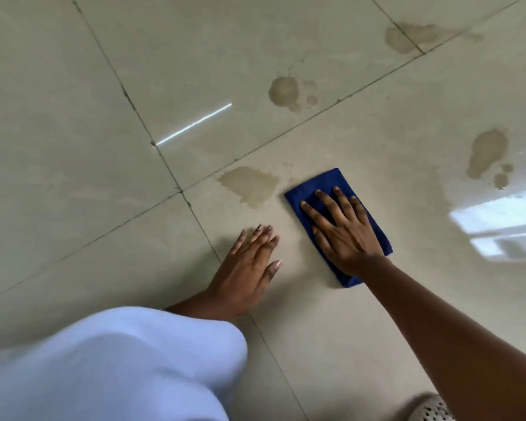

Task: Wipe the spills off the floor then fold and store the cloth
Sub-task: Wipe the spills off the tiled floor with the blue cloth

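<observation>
A folded blue cloth lies flat on the beige tiled floor. My right hand presses down on it with fingers spread. My left hand rests flat on the bare tile to the cloth's left, holding nothing. A brownish spill sits just left of the cloth's far end, almost touching it. A second spill lies farther ahead, a third spill is off to the right, and another stain straddles a grout line at the far right.
My knee in white fabric fills the lower left. A perforated pale shoe shows at the bottom right edge. Window light reflects off the floor at right. Dark grout lines cross the tiles.
</observation>
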